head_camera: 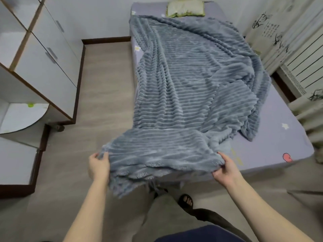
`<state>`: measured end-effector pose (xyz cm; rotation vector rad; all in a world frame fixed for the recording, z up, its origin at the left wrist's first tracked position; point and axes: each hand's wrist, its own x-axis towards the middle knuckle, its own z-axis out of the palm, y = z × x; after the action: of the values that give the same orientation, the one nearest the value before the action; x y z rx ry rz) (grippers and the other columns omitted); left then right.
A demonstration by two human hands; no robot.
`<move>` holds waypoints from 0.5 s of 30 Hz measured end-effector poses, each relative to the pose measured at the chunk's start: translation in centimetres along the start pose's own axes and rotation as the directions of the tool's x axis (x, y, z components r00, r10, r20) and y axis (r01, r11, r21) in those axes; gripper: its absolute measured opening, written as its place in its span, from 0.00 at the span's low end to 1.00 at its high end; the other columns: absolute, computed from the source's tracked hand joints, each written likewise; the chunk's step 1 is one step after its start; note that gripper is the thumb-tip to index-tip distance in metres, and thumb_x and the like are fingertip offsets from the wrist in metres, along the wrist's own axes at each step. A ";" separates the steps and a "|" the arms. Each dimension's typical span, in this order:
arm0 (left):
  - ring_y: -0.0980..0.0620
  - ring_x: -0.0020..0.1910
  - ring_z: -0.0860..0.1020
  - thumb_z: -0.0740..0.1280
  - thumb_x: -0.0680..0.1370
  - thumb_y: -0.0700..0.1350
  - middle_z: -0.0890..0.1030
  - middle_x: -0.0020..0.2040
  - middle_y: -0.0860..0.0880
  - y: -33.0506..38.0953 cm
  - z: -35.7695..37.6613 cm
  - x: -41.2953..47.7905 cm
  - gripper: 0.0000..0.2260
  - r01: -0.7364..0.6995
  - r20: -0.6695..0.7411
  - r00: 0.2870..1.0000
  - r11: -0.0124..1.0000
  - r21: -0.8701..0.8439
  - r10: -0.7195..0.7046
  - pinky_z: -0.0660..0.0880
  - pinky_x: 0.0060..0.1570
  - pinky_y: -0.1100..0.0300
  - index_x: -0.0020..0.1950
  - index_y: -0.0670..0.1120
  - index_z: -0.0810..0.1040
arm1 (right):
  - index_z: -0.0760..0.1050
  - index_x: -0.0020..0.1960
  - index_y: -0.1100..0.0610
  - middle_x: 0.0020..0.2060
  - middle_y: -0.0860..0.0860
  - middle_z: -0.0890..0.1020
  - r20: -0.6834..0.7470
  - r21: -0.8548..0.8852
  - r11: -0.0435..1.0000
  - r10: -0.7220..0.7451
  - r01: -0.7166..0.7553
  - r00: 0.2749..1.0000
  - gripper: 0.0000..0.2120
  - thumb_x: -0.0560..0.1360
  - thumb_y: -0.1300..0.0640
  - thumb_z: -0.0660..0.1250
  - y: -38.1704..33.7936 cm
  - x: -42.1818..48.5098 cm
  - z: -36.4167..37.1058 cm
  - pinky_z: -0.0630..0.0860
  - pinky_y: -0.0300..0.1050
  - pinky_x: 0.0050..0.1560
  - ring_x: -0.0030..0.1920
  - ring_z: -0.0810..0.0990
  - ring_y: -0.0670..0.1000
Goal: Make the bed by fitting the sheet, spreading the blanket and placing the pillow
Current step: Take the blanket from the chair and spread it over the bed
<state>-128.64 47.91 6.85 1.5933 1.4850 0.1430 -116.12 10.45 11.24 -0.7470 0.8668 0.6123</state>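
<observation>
Both hands, left hand [98, 165] and right hand [225, 167], grip the blanket [188, 88] at the foot edge; it lies skewed leftward, baring the sheet [279, 119] on the right.

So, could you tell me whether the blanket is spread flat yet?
Not yet: the blanket lies skewed and rumpled, leaving the sheet bare.
</observation>
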 end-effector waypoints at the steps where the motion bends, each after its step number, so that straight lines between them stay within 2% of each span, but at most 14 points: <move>1: 0.37 0.64 0.72 0.71 0.75 0.51 0.73 0.66 0.36 0.2 0.9 -1.3 0.26 -0.079 -0.004 0.997 0.984 0.158 0.081 0.69 0.64 0.46 0.68 0.39 0.70 | 0.77 0.59 0.61 0.45 0.58 0.86 0.022 -0.006 1.000 0.005 -0.005 1.000 0.13 0.81 0.55 0.60 0.5 0.1 0.7 0.83 0.49 0.37 0.42 0.86 0.55; 2: 0.37 0.66 0.69 0.72 0.74 0.54 0.71 0.68 0.37 0.6 1.9 -3.0 0.30 -0.219 0.045 0.976 0.941 0.260 0.214 0.66 0.66 0.46 0.70 0.40 0.69 | 0.77 0.59 0.62 0.46 0.59 0.85 0.056 -0.019 1.000 0.009 -0.008 0.998 0.14 0.81 0.55 0.59 1.0 0.3 1.6 0.83 0.48 0.39 0.43 0.86 0.55; 3: 0.39 0.67 0.68 0.73 0.72 0.55 0.70 0.68 0.39 1.3 3.0 -5.0 0.32 -0.391 0.169 0.919 0.883 0.262 0.357 0.65 0.67 0.46 0.70 0.41 0.69 | 0.77 0.59 0.63 0.48 0.59 0.85 0.084 -0.025 1.000 0.014 -0.012 0.996 0.14 0.82 0.56 0.58 1.5 0.4 2.6 0.83 0.48 0.40 0.45 0.86 0.55; 4: 0.42 0.66 0.69 0.75 0.70 0.56 0.71 0.67 0.41 1.8 4.2 -7.3 0.34 -0.534 0.345 0.819 0.829 0.167 0.458 0.66 0.67 0.49 0.70 0.42 0.70 | 0.77 0.59 0.63 0.49 0.60 0.84 0.105 -0.029 0.999 0.026 -0.023 0.994 0.14 0.82 0.56 0.58 2.1 0.4 3.5 0.83 0.48 0.42 0.46 0.85 0.55; 6: 0.52 0.64 0.71 0.76 0.66 0.61 0.73 0.65 0.49 2.4 6.6 -11.6 0.37 -0.679 0.690 0.546 0.733 0.032 0.475 0.69 0.64 0.56 0.69 0.47 0.71 | 0.75 0.60 0.65 0.49 0.61 0.84 0.118 -0.040 0.998 0.052 -0.048 0.992 0.14 0.81 0.57 0.59 3.2 0.5 5.1 0.83 0.48 0.44 0.47 0.84 0.56; 7: 0.54 0.61 0.73 0.74 0.65 0.64 0.76 0.63 0.52 2.4 7.6 -13.2 0.35 -0.764 0.774 0.432 0.644 0.040 0.464 0.71 0.61 0.58 0.67 0.50 0.72 | 0.75 0.60 0.66 0.48 0.61 0.84 0.113 -0.044 0.997 0.061 -0.056 0.992 0.14 0.81 0.57 0.60 3.7 0.6 5.7 0.83 0.48 0.42 0.46 0.84 0.56; 8: 0.53 0.57 0.76 0.72 0.68 0.62 0.78 0.58 0.53 2.3 8.5 -14.1 0.26 -0.848 0.793 0.365 0.527 0.065 0.488 0.74 0.55 0.57 0.62 0.51 0.73 | 0.75 0.60 0.66 0.46 0.61 0.84 0.104 -0.046 0.997 0.065 -0.060 0.993 0.14 0.80 0.58 0.61 4.0 0.7 6.2 0.83 0.47 0.40 0.45 0.84 0.56; 9: 0.49 0.53 0.78 0.69 0.72 0.55 0.80 0.52 0.51 2.4 9.0 -14.5 0.15 -0.894 0.761 0.348 0.438 0.093 0.548 0.75 0.49 0.55 0.55 0.51 0.74 | 0.75 0.59 0.66 0.45 0.61 0.84 0.091 -0.050 0.997 0.062 -0.058 0.994 0.13 0.79 0.58 0.63 4.1 0.7 6.4 0.83 0.46 0.39 0.45 0.84 0.55; 10: 0.46 0.49 0.79 0.66 0.75 0.48 0.80 0.48 0.50 2.8 9.1 -14.5 0.06 -0.902 0.724 0.359 0.418 0.107 0.589 0.74 0.46 0.52 0.49 0.50 0.73 | 0.76 0.58 0.65 0.44 0.60 0.84 0.079 -0.052 0.997 0.057 -0.053 0.995 0.12 0.79 0.58 0.63 4.1 0.8 6.6 0.83 0.46 0.38 0.44 0.84 0.55; 11: 0.45 0.47 0.79 0.63 0.76 0.43 0.80 0.45 0.50 3.1 9.1 -14.2 0.02 -0.900 0.702 0.364 0.426 0.095 0.612 0.73 0.44 0.51 0.47 0.50 0.73 | 0.76 0.56 0.64 0.42 0.59 0.84 0.070 -0.048 0.998 0.051 -0.048 0.996 0.11 0.79 0.58 0.64 3.7 0.8 6.6 0.83 0.45 0.37 0.42 0.84 0.54; 13: 0.48 0.47 0.79 0.63 0.76 0.41 0.81 0.45 0.52 3.9 8.4 -12.9 0.05 -0.910 0.721 0.324 0.410 0.060 0.613 0.72 0.44 0.54 0.46 0.50 0.76 | 0.77 0.56 0.62 0.44 0.59 0.85 0.065 -0.001 1.000 0.029 -0.029 0.997 0.10 0.79 0.58 0.63 2.6 1.0 6.5 0.83 0.47 0.40 0.43 0.85 0.55; 15: 0.49 0.46 0.79 0.63 0.76 0.42 0.81 0.44 0.52 4.7 7.2 -11.8 0.04 -0.940 0.781 0.219 0.340 0.008 0.585 0.73 0.44 0.55 0.45 0.49 0.77 | 0.76 0.63 0.61 0.57 0.59 0.81 0.042 0.087 0.996 0.010 -0.014 0.999 0.15 0.78 0.58 0.63 0.9 1.4 6.2 0.79 0.52 0.56 0.56 0.82 0.57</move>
<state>-123.83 34.97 11.56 2.3887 -0.0936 -0.2564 -113.32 16.10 12.44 -0.6485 0.8551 0.5948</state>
